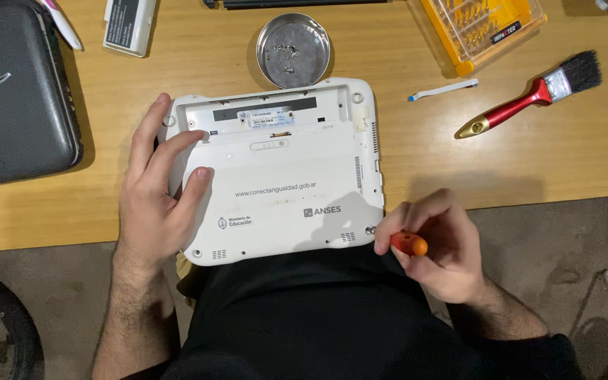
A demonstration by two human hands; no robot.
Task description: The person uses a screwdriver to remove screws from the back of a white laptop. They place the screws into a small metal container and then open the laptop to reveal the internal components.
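The screwdriver's (408,243) shaft was mostly hidden behind the fingers of the right hand (434,243); only its orange handle and a bit of tip showed at the lower right corner of the white laptop (283,176). That hand was closed around the handle. The left hand (156,193) lay open, fingers spread flat on the laptop's left edge, which rested upside down on the wooden desk (459,155), overhanging its front edge.

The left hand (156,190) lay flat on an upturned white laptop (283,176). The right hand (434,243) gripped an orange-handled screwdriver (408,243) at its near right corner. A round metal dish (293,49) sat just beyond on the wooden table (459,162).
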